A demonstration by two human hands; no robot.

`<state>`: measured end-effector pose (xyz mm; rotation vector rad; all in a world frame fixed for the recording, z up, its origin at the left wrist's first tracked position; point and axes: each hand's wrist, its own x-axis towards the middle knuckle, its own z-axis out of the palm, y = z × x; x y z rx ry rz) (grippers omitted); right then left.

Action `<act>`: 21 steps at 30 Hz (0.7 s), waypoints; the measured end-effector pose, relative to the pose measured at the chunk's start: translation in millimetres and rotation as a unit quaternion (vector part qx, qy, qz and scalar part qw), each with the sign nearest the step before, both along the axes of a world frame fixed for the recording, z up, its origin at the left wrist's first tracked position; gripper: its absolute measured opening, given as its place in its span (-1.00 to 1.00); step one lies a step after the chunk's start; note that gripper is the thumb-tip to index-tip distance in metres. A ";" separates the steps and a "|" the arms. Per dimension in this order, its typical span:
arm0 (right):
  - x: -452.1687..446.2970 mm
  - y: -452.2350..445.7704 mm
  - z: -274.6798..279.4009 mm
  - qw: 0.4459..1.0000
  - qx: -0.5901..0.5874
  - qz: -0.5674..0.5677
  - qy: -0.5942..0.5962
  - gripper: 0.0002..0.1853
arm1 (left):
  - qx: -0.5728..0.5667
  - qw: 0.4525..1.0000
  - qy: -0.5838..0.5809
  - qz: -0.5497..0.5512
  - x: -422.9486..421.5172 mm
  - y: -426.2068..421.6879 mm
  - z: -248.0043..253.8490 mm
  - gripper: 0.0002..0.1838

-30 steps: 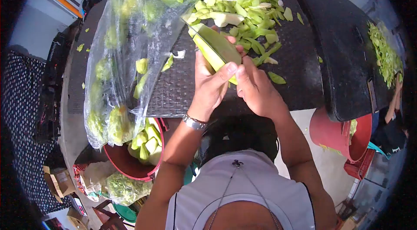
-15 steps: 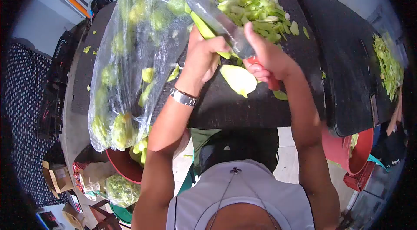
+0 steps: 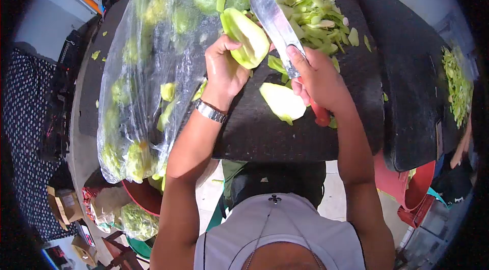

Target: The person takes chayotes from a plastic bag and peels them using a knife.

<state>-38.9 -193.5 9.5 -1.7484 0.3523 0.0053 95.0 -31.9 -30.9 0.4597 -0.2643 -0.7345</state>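
My left hand (image 3: pixel 226 66) is closed around a peeled pale green fruit piece (image 3: pixel 248 38), its hollowed inner side facing up. In my right hand (image 3: pixel 318 76) is a large knife (image 3: pixel 275 18) with a red handle, its blade pointing up and away, just right of the fruit piece. Another cut piece (image 3: pixel 283 103) lies pale face up on the dark table (image 3: pixel 249 137), below the blade. Beyond the knife sits a heap of green peelings (image 3: pixel 318 20). A clear plastic bag (image 3: pixel 153 66) with several green fruits inside spreads over the table's left part.
A red tub (image 3: pixel 142 196) stands below the table's left edge, near a bag of shredded greens (image 3: pixel 140 221). At right are a second dark table (image 3: pixel 407 81) with shredded greens (image 3: pixel 457 86), another red tub (image 3: pixel 420 183) and another person's arm (image 3: pixel 462 147).
The fruit I held has come apart into two pieces: one lies on the table, the other is in my left hand, now turned hollow side up. The knife has moved right, clear of it.
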 end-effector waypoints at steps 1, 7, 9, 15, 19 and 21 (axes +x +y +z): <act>0.1 1.2 -1.2 1.000 0.003 0.009 0.006 -0.49 | 0.025 0.999 0.008 0.018 0.0 2.2 -1.6 -0.42; 1.1 7.5 -2.6 0.999 0.030 0.012 0.030 -0.51 | 0.009 1.000 0.012 -0.009 5.9 6.5 -11.8 -0.45; 1.3 8.7 -2.5 0.999 0.027 0.011 0.025 -0.51 | 0.009 1.000 0.013 -0.005 5.9 7.4 -11.2 -0.44; 2.0 9.2 -4.7 0.999 0.029 0.002 0.029 -0.51 | 0.042 0.999 0.011 0.023 -2.2 5.5 -0.8 -0.50; 2.4 9.2 -8.7 0.998 0.054 0.011 0.021 -0.50 | 0.066 0.997 0.002 0.041 -3.5 4.5 -3.0 -0.50; 2.6 9.2 -9.5 0.998 0.059 0.019 0.011 -0.49 | 0.071 0.997 -0.005 0.038 -6.0 5.2 0.3 -0.50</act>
